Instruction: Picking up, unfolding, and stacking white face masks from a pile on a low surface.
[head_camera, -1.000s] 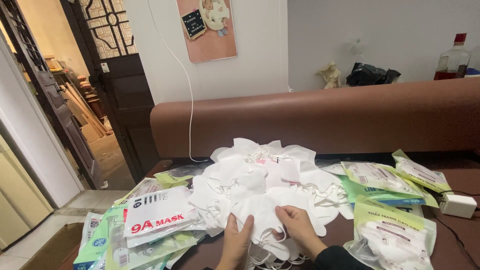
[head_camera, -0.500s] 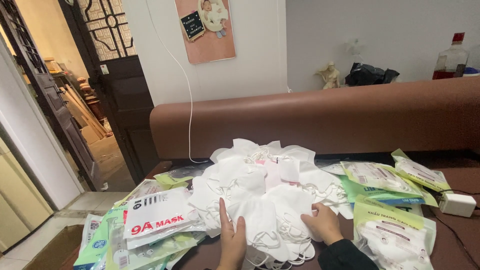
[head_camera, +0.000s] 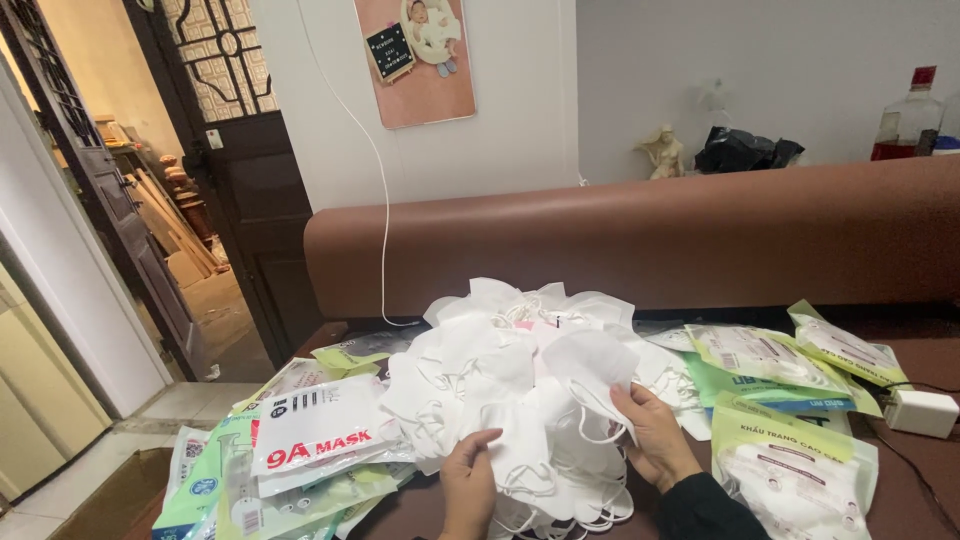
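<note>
White fabric face masks lie heaped in a loose pile (head_camera: 520, 370) at the middle of a dark brown worktop (head_camera: 930, 470), and all positions below are given from this pile. Right hand (head_camera: 652, 432), at the pile's near right edge: grip closed on the lower edge of one white mask (head_camera: 592, 362), lifted slightly above the rest, its ear loop hanging free. Left hand (head_camera: 470, 478), at the near edge: fingers pinching the rim of another mask that lies on the pile. Left of the pile: flat packets of masks (head_camera: 300, 450), white and green. Right of the pile: further green packets (head_camera: 790, 400), and beyond them a white charger block (head_camera: 921, 411). Behind the pile: a brown padded backrest (head_camera: 640, 240). Step in hand, as judged: separating a single mask from the heap. The next move calls for freeing tangled ear loops without dragging neighbouring masks along.
</note>
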